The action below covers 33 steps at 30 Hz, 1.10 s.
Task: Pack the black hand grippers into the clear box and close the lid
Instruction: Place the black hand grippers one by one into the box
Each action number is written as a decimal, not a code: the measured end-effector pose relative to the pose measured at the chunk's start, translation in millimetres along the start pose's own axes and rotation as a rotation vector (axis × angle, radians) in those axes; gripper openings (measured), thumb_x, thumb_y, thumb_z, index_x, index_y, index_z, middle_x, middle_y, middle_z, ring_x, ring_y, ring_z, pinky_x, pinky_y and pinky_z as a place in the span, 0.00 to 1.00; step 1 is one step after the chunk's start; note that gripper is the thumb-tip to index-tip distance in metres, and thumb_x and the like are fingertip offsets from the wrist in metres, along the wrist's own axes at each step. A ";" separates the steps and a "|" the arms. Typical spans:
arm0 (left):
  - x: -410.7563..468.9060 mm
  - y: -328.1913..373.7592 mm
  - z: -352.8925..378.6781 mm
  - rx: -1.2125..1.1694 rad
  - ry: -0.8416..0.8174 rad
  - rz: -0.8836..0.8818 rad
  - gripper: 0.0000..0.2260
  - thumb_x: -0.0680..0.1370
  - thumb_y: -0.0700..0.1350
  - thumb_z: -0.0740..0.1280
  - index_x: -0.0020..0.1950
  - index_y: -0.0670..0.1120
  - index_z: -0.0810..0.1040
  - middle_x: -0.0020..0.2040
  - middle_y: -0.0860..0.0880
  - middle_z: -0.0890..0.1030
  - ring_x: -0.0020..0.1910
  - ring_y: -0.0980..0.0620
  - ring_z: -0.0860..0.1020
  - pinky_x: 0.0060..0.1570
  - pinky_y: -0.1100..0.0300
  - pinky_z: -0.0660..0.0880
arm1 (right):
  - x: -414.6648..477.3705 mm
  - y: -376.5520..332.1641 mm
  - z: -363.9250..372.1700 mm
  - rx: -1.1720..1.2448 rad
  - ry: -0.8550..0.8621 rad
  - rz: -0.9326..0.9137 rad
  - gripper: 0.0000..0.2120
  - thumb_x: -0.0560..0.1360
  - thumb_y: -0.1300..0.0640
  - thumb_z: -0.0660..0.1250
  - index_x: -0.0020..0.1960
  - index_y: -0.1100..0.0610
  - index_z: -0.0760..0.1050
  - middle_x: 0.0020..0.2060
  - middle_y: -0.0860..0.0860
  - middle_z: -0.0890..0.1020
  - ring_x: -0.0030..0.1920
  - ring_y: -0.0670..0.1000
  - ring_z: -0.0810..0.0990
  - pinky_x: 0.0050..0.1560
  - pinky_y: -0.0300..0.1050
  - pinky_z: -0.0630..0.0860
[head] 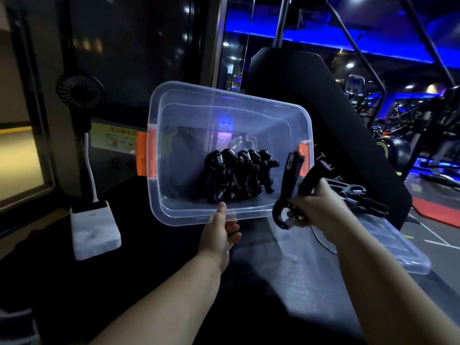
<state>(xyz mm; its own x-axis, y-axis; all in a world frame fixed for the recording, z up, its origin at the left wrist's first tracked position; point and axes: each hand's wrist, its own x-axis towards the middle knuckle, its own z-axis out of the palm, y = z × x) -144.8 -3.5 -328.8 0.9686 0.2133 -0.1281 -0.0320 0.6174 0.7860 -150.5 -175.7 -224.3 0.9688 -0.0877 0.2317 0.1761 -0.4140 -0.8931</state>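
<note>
Looks past halfway, judging by the pile. Counting about 5 grippers (pixel 239 175) packed in a row on the floor of the box (pixel 199 120), tipped up toward the camera. Gripping the box's near rim with the left hand (pixel 220 232), thumb over the edge. Clamping the right hand (pixel 321 207) round 1 more gripper (pixel 290 180) just off the box's right end, not in yet. Spotting maybe 1 or 2 loose grippers (pixel 358 197) further right of the box, hard to count in the dark. Left to do: drop those in, then grab the lid (pixel 388 245) lying flat right of the box and snap the orange latches (pixel 146 153). Under the box, a dark table (pixel 298 282); left of the box, a small fan (pixel 81 89) and a white power bank (pixel 94 227). Behind the box, a dim gym with blue lights.
</note>
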 end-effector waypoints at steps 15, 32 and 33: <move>0.7 1.9 -6.5 -0.050 -0.089 -0.033 0.04 0.74 0.40 0.64 0.39 0.47 0.74 0.31 0.52 0.75 0.32 0.56 0.76 0.34 0.63 0.72 | 74.0 -46.1 146.0 -0.132 -0.221 0.028 0.13 0.70 0.66 0.67 0.51 0.59 0.66 0.44 0.58 0.76 0.41 0.61 0.83 0.41 0.58 0.82; -5.2 19.5 -31.0 -0.017 0.279 0.294 0.09 0.77 0.46 0.67 0.52 0.44 0.71 0.47 0.42 0.81 0.42 0.48 0.81 0.35 0.61 0.77 | 88.2 -33.0 197.1 -0.288 -0.314 0.053 0.28 0.73 0.66 0.64 0.70 0.59 0.58 0.55 0.60 0.76 0.49 0.58 0.81 0.47 0.51 0.81; -5.5 22.9 -35.1 0.041 0.313 0.313 0.11 0.77 0.47 0.67 0.53 0.44 0.69 0.48 0.42 0.80 0.44 0.47 0.81 0.39 0.57 0.79 | 89.8 -32.3 196.1 -0.289 -0.315 0.040 0.30 0.74 0.66 0.64 0.72 0.59 0.57 0.60 0.61 0.74 0.52 0.58 0.80 0.44 0.47 0.81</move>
<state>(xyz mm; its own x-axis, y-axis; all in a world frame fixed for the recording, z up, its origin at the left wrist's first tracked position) -159.5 36.0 -331.3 0.7922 0.6080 -0.0521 -0.2958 0.4574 0.8386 -35.0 7.4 -250.2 0.9877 0.1534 0.0296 0.1243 -0.6569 -0.7436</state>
